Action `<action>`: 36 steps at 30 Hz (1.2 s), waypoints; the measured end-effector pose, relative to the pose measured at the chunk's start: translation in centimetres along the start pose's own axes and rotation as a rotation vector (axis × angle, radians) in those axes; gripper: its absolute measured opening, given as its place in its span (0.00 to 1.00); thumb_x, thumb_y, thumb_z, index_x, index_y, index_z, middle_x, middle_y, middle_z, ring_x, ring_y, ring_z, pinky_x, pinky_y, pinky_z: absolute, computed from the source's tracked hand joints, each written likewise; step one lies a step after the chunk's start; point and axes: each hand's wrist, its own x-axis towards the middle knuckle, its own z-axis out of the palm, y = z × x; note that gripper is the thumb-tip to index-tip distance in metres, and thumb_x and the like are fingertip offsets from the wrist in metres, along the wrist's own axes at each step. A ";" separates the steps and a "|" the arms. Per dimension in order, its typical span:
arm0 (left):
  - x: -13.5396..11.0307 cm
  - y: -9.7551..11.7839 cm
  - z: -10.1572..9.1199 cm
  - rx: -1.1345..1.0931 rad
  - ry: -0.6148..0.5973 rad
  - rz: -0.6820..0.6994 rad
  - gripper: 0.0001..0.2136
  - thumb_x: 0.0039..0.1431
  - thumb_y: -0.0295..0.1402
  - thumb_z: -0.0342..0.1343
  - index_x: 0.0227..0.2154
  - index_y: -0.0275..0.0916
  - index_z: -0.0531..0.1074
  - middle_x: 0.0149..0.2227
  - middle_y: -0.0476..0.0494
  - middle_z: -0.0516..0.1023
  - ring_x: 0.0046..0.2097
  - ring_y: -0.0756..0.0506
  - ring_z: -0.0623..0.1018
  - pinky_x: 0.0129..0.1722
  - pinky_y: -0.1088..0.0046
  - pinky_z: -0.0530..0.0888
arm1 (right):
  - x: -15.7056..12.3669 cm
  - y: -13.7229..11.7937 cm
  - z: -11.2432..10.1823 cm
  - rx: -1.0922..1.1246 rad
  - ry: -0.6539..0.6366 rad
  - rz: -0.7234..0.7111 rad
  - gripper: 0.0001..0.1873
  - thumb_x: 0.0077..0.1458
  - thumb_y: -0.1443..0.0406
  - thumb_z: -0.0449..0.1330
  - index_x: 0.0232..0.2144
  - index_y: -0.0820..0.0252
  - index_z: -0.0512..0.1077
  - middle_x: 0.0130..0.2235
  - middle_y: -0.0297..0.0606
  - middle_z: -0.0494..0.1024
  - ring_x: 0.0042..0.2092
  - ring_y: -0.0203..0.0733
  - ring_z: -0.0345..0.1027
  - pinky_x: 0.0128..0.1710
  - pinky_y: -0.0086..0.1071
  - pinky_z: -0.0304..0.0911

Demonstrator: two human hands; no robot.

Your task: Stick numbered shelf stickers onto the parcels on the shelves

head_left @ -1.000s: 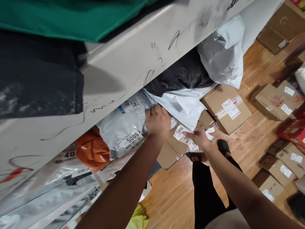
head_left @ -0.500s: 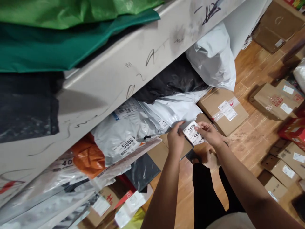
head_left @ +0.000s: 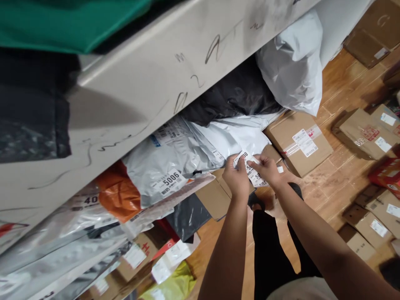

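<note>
A strip of white number labels (head_left: 256, 177) is held between my two hands, with the top label's number ending in 8. My left hand (head_left: 236, 177) pinches the strip's upper left edge between thumb and fingers. From the other side, my right hand (head_left: 266, 170) grips it, the thumb lying across its face. Just left of the hands, white mailer bags (head_left: 237, 135) lie on the shelf, one partly behind my left hand. Farther left is a grey plastic parcel (head_left: 162, 166) with a label reading 5006.
A cream shelf board (head_left: 150, 83) with pen scribbles slants across the upper left. Beyond my right hand sits a taped cardboard box (head_left: 300, 143). Several more boxes (head_left: 362, 129) stand on the wooden floor at right. An orange bag (head_left: 118, 191) lies among the lower parcels.
My left hand has moved right and taken hold of the label strip, which my right hand held before. The view has shifted slightly, and my feet now show below the hands.
</note>
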 end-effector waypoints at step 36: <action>9.0 1.9 -6.7 0.710 -0.542 0.695 0.12 0.65 0.32 0.45 0.46 0.35 0.70 0.39 0.40 0.79 0.41 0.41 0.78 0.40 0.67 0.72 | 4.9 -4.2 1.9 -0.098 -0.304 -0.209 0.27 0.45 0.42 0.63 0.25 0.60 0.70 0.23 0.29 0.67 0.26 0.33 0.56 0.26 0.28 0.54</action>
